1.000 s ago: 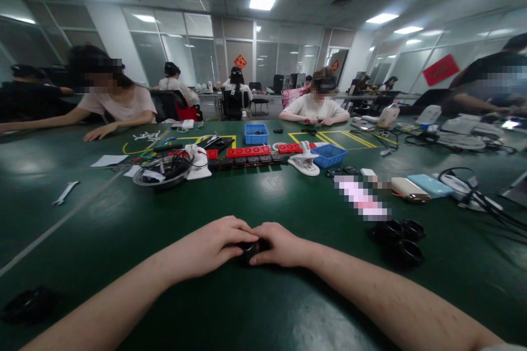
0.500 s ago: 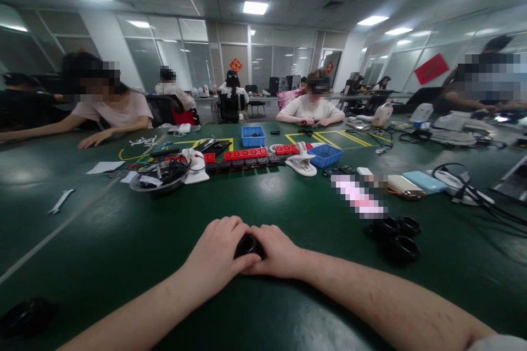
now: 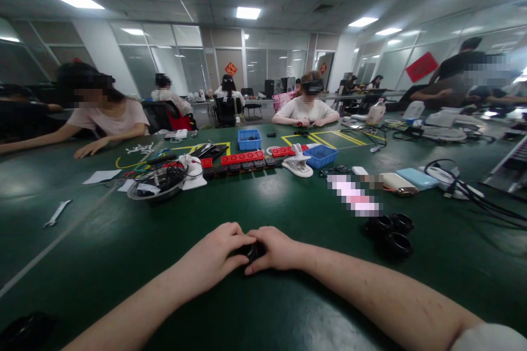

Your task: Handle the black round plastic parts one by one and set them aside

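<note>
My left hand (image 3: 214, 255) and my right hand (image 3: 276, 249) meet on the green table (image 3: 288, 192), near its front edge. Both are closed around a small black round part (image 3: 251, 252), of which only a sliver shows between the fingers. Three black rings (image 3: 389, 233) of similar look lie in a cluster to the right, well apart from my hands.
A clear bowl of cables (image 3: 156, 182), red power strips (image 3: 242, 158), two blue bins (image 3: 249, 139), white clamps (image 3: 297, 163) and phones (image 3: 405, 181) lie across the middle. A wrench (image 3: 56, 213) sits at left, a black object (image 3: 24, 329) at the front left corner. People sit round the far side.
My hands stay clasped on the black part, with small shifts of the fingers around it. The view has tilted and drifted slightly; nothing else on the table moved.
</note>
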Tool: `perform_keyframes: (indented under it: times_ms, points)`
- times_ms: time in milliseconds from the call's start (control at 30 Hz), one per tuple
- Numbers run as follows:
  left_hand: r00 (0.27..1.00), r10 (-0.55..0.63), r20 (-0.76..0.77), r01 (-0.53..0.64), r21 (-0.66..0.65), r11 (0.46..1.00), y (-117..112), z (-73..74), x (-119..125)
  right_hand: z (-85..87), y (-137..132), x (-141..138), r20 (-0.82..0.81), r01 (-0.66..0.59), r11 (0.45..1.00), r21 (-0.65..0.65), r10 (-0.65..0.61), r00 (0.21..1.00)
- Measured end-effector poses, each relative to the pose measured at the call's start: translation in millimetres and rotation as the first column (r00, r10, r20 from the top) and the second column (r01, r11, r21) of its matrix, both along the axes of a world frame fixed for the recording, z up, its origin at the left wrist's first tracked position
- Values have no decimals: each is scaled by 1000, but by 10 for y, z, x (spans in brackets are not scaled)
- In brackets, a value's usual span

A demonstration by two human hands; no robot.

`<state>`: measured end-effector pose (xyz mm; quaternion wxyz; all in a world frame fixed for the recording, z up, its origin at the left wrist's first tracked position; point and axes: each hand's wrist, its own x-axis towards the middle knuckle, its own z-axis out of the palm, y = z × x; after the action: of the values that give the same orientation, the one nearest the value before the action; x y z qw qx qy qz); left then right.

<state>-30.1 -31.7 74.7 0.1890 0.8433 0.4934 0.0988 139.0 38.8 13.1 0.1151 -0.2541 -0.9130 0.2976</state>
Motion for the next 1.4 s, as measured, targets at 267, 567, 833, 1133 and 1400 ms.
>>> perform_keyframes:
  times_ms: [267, 567, 833, 1133, 1400]
  points:
    - [940, 282, -193, -253, 161, 954, -55, -58, 228, -86, -114, -99, 41, 167, 952, 258, -184, 982]
    - [947, 286, -149, -245, 246, 938, -2, -145, 220, -1, -83, -34, 31, 48, 959, 278, -59, 998]
    - [996, -77, 42, 78, -10, 997, 94, 43, -10, 61, 117, 94, 1, -157, 984, 80, 157, 988]
    - [995, -65, 73, 75, -139, 987, 146, 31, -21, 11, 132, 64, -18, -109, 992, 63, 110, 994]
    - [956, 264, -126, -254, 92, 963, 39, -87, 163, -51, -13, -9, 18, 81, 979, 189, -86, 996]
